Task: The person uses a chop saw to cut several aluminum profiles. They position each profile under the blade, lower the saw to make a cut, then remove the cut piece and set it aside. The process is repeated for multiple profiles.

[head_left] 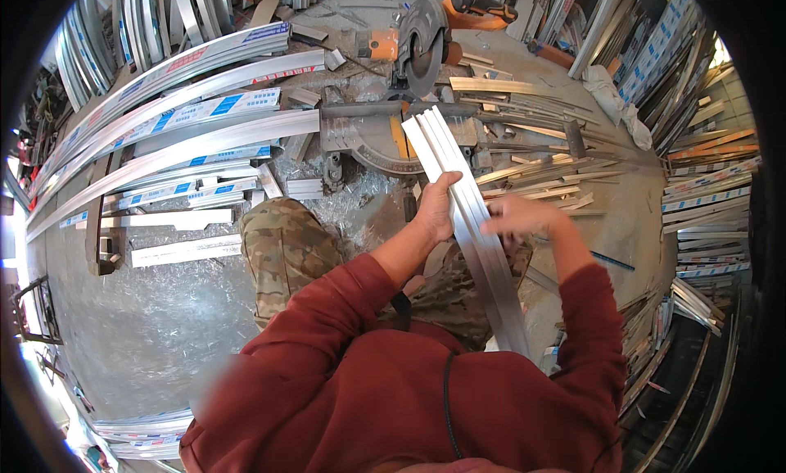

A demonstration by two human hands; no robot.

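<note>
A long silver aluminium profile [475,227] runs from my lap up to the base of a miter saw [385,137]. Its far end [426,125] lies on the saw table just below the round blade [422,51]. My left hand [435,207] is wrapped around the profile's left edge near its middle. On the other side my right hand [524,215], blurred and with fingers spread, rests against or just beside the profile; whether it grips is unclear. I wear a red sweatshirt and camouflage trousers.
Long curved-looking aluminium profiles [188,121] with blue-and-white labels lie on the floor to the left. Short offcuts [540,178] pile up right of the saw. More stacked profiles [704,203] line the right wall. Metal shavings cover the concrete floor [147,325].
</note>
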